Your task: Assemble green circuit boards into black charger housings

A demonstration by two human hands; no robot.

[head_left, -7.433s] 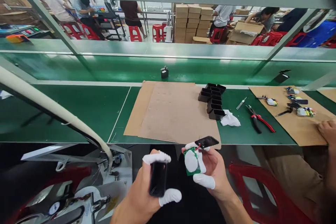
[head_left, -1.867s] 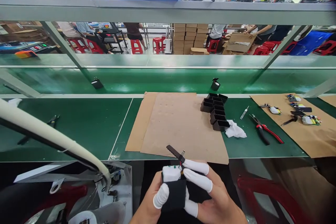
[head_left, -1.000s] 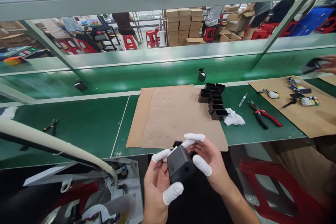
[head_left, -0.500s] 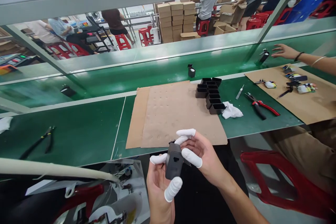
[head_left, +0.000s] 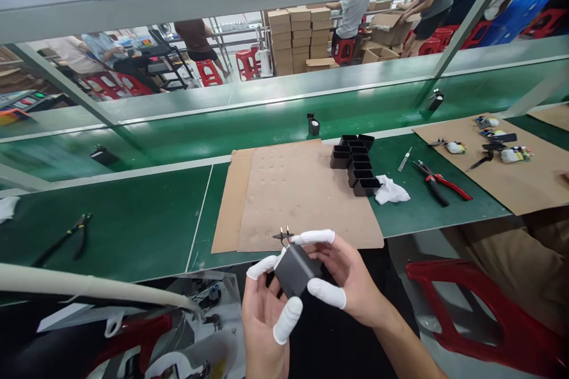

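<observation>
A black plastic adapter housing is held between both hands just off the table's front edge. From its far end stick thin wires and a dark plug piece with two metal pins. My left hand is closed on the housing from the left, with white finger cots on thumb and finger. My right hand, also in white cots, grips it from the right, its thumb against the near side and a finger along the top. Beyond the hands lies a cardboard sheet. Several empty black housings stand at its right.
Right of the housings are a white cloth, a small white-handled blade tool and red-black pliers. Circuit parts lie on another cardboard. Black units sit on the green belt. Cutters lie left; a red stool stands right.
Both hands have turned the housing: its socket opening no longer shows, and the pinned plug piece now does. Units on the belt have shifted left. The co-worker's reaching arm has withdrawn.
</observation>
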